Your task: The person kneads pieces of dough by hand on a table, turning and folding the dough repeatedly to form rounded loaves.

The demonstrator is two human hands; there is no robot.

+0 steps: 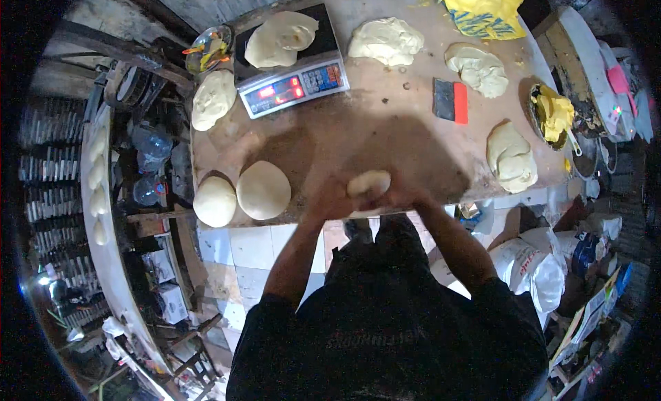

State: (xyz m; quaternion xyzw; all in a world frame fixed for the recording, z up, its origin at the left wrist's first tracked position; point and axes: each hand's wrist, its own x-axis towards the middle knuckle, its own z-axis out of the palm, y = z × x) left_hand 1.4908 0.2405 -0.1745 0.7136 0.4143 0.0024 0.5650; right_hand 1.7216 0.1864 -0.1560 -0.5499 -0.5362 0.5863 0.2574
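Note:
At the table's near edge a small pale piece of dough sits between my two hands. My left hand curls round its left side, and my right hand holds it from the right; both are somewhat blurred. Left of them two smooth round dough balls lie side by side on the wooden table. Farther off, a digital scale with a lit red display carries a lump of dough. A scraper with a red handle and dark blade lies to the right.
More dough lumps lie about the table, one by the scale, one at the far middle and two at the right. A bowl of yellow fat stands at the right edge. Shelving runs along the left; white sacks stand right.

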